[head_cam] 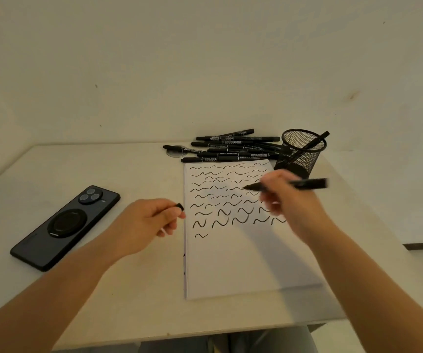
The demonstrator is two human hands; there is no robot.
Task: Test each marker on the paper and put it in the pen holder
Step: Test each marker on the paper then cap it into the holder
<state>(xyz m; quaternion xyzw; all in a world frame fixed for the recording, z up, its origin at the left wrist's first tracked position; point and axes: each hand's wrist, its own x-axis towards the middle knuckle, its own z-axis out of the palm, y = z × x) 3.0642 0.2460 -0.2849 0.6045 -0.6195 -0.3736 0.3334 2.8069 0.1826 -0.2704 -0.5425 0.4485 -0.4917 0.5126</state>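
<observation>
Marker (pixel 289 185) in R hand (pixel 288 197) over paper (pixel 243 256); cap (pixel 179 206) in L hand (pixel 151 217)

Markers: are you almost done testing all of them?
Not nearly. The paper carries many squiggles, yet only one marker stands in the mesh pen holder. The right hand holds an uncapped marker over the paper; the left hand pinches its cap. A pile of markers waits.

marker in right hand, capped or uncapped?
Uncapped at the writing end: the marker in the right hand is bare there, and the left hand pinches a black cap. Motion blur hides the tip detail.
</observation>
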